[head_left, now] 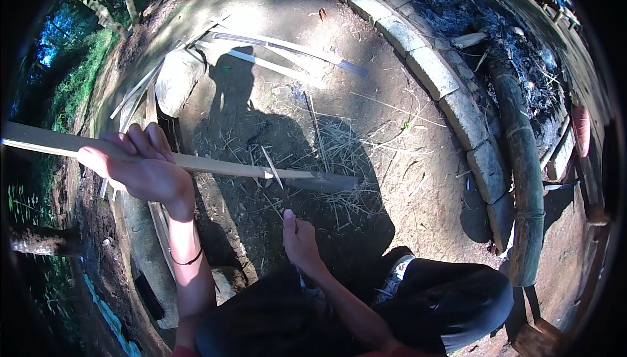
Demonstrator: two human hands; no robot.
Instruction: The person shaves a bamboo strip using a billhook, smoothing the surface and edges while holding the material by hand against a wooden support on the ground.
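My left hand [144, 164] is closed round a long, flat bamboo strip [228, 166], which runs from the left edge toward the middle. The strip's far end looks darker and lies over the shavings. My right hand [300, 243] is a closed fist below the strip, thumb uppermost. A knife's narrow, bright blade [273, 169] crosses the strip, in line with this fist; its handle is mostly hidden in the fingers and shadow. Thin bamboo shavings [339, 141] lie scattered on the ground past the strip.
A pale stone [179, 81] stands at the left, with split bamboo strips [281, 47] beyond it. On the right, a curved block border [424, 66] rings a fire pit with ash [470, 14]. A thick bamboo pole [522, 161] leans over that border. My bent legs [431, 298] fill the near side.
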